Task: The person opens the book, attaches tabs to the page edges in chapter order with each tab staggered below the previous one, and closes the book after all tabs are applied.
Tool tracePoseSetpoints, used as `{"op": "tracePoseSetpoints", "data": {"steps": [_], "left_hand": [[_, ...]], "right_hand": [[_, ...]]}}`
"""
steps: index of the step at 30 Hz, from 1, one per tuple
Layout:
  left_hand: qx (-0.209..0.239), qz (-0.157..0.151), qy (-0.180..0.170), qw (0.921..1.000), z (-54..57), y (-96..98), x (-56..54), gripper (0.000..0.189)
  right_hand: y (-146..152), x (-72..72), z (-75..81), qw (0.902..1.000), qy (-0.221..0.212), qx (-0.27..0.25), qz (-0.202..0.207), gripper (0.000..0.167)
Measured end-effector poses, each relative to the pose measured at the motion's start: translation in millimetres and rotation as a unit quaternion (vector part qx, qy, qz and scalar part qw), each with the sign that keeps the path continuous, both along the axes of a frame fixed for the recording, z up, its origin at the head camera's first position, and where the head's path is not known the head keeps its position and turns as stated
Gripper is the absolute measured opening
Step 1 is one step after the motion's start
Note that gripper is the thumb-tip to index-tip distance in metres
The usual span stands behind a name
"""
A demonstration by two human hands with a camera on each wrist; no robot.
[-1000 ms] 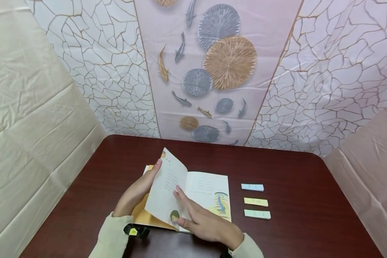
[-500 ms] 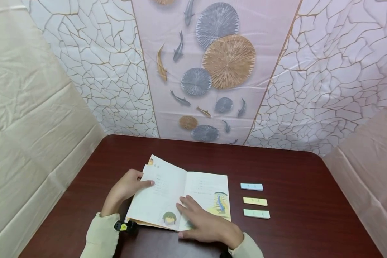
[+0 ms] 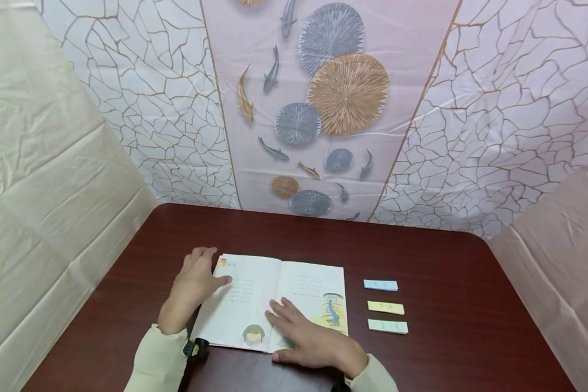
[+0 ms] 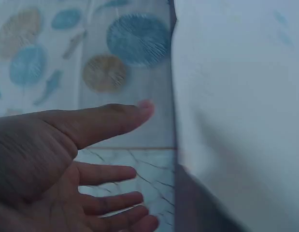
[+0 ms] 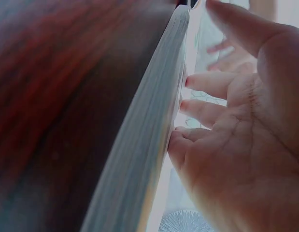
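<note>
An open book (image 3: 245, 283) with printed text and small coloured drawings lies on the dark red-brown table. My left hand (image 3: 193, 286) is at the book's left edge, its thumb over the left page. In the left wrist view, that hand (image 4: 67, 159) has its fingers straight and nothing between them, beside the white page (image 4: 236, 96). My right hand (image 3: 313, 340) rests on the lower part of the book near the spine, fingers spread. The right wrist view shows its fingertips against the page, above the thick stack of page edges (image 5: 139, 135).
Right of the book lie three small paper strips or pads: a blue one (image 3: 380, 285), a yellow one (image 3: 386, 308) and a green one (image 3: 388, 326). Patterned cloth (image 3: 299, 163) hangs behind the table (image 3: 446, 283), with pale cloth (image 3: 54, 218) at the left.
The left hand carried the raised page over to the left and let it go; it now lies flat, covering the orange-yellow page beneath. The right hand's fingers have lowered onto the book.
</note>
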State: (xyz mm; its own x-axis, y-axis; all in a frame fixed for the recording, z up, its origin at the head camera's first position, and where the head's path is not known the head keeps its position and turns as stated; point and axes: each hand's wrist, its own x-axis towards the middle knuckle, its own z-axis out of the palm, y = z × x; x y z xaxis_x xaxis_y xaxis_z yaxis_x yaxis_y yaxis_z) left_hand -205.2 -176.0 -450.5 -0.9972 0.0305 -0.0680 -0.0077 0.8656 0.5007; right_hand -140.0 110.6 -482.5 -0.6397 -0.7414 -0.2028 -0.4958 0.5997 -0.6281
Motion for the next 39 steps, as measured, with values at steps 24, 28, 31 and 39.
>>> {"op": "tracePoseSetpoints", "data": {"steps": [24, 28, 31, 39], "left_hand": [[-0.065, -0.272, -0.089, 0.9560, -18.3, 55.0, 14.0, 0.117], [-0.065, -0.269, -0.095, 0.9563, -19.3, 53.8, 15.7, 0.117], [-0.067, -0.269, -0.095, 0.9559, -21.1, 53.5, 16.2, 0.117], [-0.056, -0.256, -0.115, 0.9583, -22.3, 57.5, 14.1, 0.118]], "right_hand": [[12.8, -4.8, -1.8, 0.9995, 0.018, -0.019, 0.016, 0.064], [12.4, -5.3, 3.6, 0.9994, 0.030, -0.018, -0.008, 0.067], [18.0, -11.8, 6.9, 0.9967, 0.049, -0.032, -0.056, 0.070], [57.7, -36.0, 4.5, 0.9741, 0.093, 0.017, -0.205, 0.084]]}}
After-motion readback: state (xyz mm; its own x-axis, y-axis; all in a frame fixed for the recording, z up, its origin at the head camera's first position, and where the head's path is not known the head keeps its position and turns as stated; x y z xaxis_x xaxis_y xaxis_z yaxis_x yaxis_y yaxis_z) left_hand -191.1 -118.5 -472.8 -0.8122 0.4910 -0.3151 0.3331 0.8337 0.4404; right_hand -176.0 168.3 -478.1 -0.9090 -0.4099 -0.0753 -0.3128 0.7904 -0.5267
